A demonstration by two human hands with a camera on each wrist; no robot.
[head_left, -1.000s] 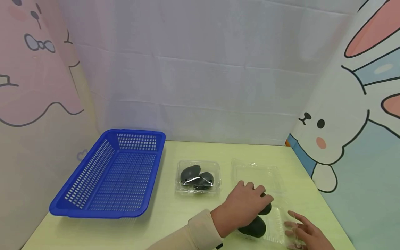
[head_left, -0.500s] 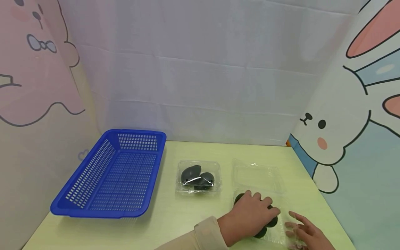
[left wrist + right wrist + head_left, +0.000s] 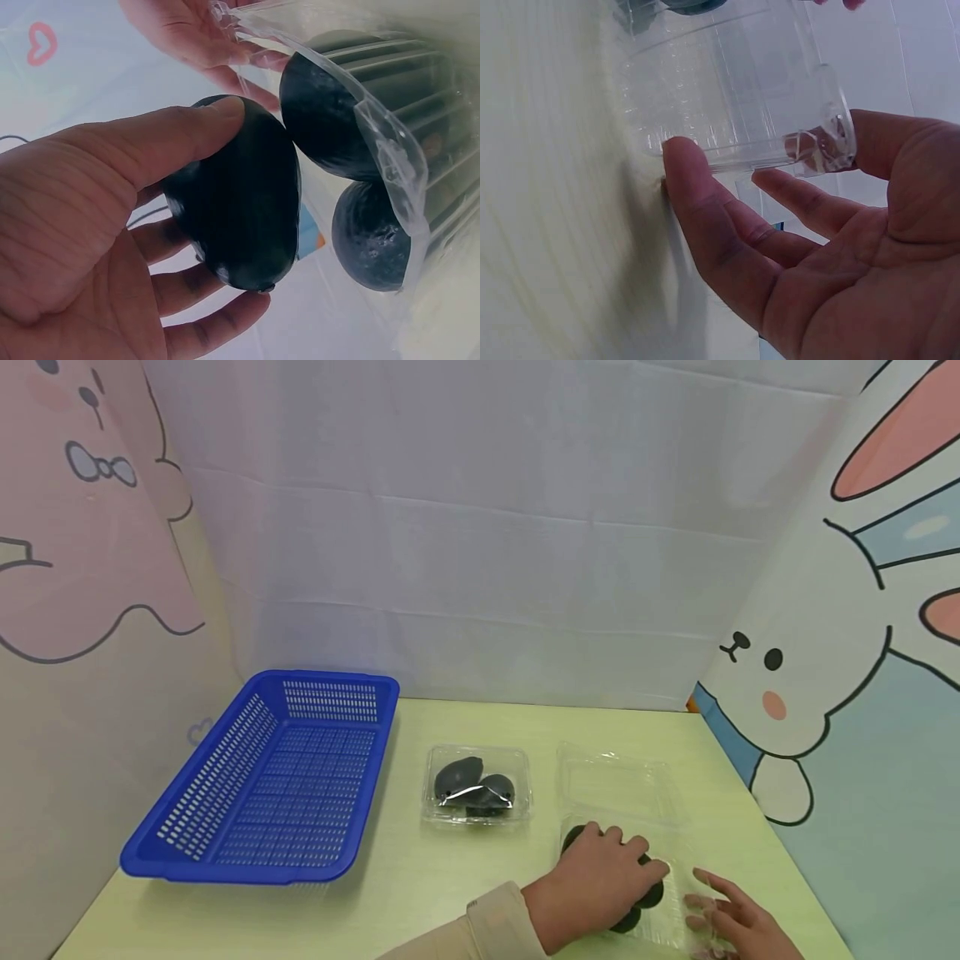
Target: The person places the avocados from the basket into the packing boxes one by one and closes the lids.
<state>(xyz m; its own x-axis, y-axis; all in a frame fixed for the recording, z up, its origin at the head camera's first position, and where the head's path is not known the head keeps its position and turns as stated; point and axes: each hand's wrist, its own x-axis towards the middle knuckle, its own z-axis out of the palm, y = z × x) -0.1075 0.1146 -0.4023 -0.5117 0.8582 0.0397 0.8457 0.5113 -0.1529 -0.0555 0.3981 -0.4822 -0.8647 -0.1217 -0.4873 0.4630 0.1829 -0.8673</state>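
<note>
In the head view my left hand is over the clear plastic box at the front right. The left wrist view shows it gripping a dark, smooth avocado between thumb and fingers, at the box's rim. Two more avocados, one larger in view and one lower, lie in the box beside it. My right hand holds the box's right side. In the right wrist view its thumb shows through the plastic at a rim corner, and the other fingers lie along the outer wall.
The box's transparent lid lies folded back behind it. Left of that stands a closed clear box with dark avocados inside. A blue perforated basket stands on the pale yellow table, left. Printed cloth walls surround the table.
Over the second, my left hand has moved slightly right and down over the box, covering more of the avocados, then has stayed nearly still. My right hand has kept its place.
</note>
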